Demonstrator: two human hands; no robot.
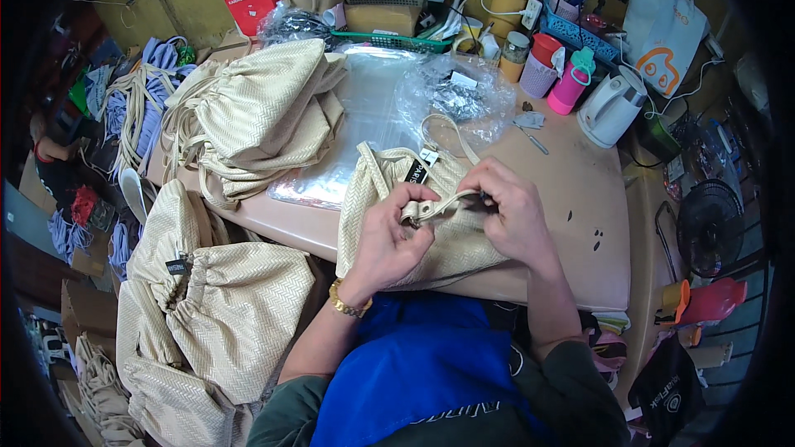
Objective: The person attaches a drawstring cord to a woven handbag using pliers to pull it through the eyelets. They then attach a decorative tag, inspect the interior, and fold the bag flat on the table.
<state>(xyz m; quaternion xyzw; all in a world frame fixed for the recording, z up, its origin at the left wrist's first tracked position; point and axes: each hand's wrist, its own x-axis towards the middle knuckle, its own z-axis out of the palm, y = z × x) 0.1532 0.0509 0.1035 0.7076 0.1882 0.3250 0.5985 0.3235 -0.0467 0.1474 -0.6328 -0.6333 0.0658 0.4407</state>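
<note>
Hands meet over a cream woven drawstring bag [377,190] that lies at the near edge of the pinkish surface [580,223], just in front of the person. The left hand [389,236] is closed around a metal ring [410,213] at the end of the bag's cream strap [447,201], while the right hand [509,207] pinches the same strap just beside it, fingers curled shut on it. A black tag [416,171] hangs from the bag near its gathered mouth. A gold bracelet [348,305] sits on the left wrist.

Behind the bag lies a clear plastic sleeve [364,116], and a stack of matching cream bags [265,108] rests at the far left of the surface. More such bags [215,306] are heaped below the surface's left edge. A white kettle [611,108] and a pink bottle [571,83] stand at the far right.
</note>
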